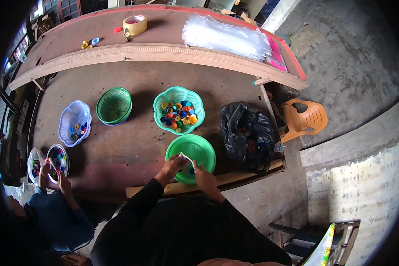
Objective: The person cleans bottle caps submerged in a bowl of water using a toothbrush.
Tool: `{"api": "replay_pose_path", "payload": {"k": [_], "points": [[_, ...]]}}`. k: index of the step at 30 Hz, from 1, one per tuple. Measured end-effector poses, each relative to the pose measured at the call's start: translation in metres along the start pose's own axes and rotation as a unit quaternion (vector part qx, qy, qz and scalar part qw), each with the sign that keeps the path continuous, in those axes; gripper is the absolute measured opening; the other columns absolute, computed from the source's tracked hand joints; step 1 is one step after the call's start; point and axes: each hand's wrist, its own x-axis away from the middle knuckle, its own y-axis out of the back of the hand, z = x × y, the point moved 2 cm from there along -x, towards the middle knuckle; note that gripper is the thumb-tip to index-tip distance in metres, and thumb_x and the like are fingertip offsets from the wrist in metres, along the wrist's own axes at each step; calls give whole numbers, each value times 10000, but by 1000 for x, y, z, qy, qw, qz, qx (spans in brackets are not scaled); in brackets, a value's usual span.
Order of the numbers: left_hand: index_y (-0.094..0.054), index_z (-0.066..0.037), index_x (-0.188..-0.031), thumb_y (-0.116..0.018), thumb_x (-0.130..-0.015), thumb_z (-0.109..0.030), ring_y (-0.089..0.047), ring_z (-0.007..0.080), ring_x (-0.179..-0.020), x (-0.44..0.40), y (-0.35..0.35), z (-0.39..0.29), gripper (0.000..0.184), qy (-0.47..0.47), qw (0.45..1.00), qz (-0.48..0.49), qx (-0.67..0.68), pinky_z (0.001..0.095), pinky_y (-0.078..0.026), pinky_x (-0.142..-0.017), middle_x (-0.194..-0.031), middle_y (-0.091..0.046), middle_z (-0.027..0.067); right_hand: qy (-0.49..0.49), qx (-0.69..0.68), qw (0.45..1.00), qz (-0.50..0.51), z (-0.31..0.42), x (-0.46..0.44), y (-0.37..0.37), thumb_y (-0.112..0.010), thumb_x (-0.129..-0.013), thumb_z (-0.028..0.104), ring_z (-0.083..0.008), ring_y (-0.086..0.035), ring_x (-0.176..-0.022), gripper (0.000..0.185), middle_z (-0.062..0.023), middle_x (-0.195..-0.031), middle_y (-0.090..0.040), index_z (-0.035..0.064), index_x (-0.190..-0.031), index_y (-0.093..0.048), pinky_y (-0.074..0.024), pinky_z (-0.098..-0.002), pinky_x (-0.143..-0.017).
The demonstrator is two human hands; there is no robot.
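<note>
Over a green plastic basin point(208, 150), both of my hands work close together. A small, thin white piece point(187, 158) spans the gap between them; its kind cannot be made out. My left hand point(174, 165) is closed, pinching one end near its fingertips. My right hand point(205, 180) is closed at the other end, its grip partly hidden from above. A dark blue bottle cap point(192, 171) lies in the basin below. Just beyond, a turquoise basket point(158, 109) holds several colourful bottle caps point(180, 116).
A black plastic bag point(233, 116) with caps stands right. Left are a lavender basket point(63, 122) and green baskets point(115, 106). A co-worker point(60, 217) sits by a metal bowl point(68, 155). The raised shelf point(164, 42) bears tape point(135, 25) and clear plastic bags point(224, 35).
</note>
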Motion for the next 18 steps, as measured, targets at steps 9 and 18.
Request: {"api": "replay_pose_path", "payload": {"k": [9, 18], "points": [[-456, 17, -1083, -446, -933, -251, -568, 220, -992, 1, -1, 0, 307, -2, 1000, -2, -20, 341, -468, -848, -1054, -566, 135, -61, 97, 992, 51, -23, -29, -6, -453, -852, 153, -319, -611, -780, 466, -150, -908, -598, 161, -1314, -391, -486, -429, -668], [-472, 21, -1069, -428, -939, -232, -579, 216, -952, 2, -6, -2, 288, 2, 1000, 8, -18, 343, -470, -847, -1048, -574, 139, -29, -54, 998, -18, -11, -2, 7, -442, -869, 178, -342, -602, -790, 473, -152, -950, -595, 158, -1334, -359, -477, -454, -676]]}}
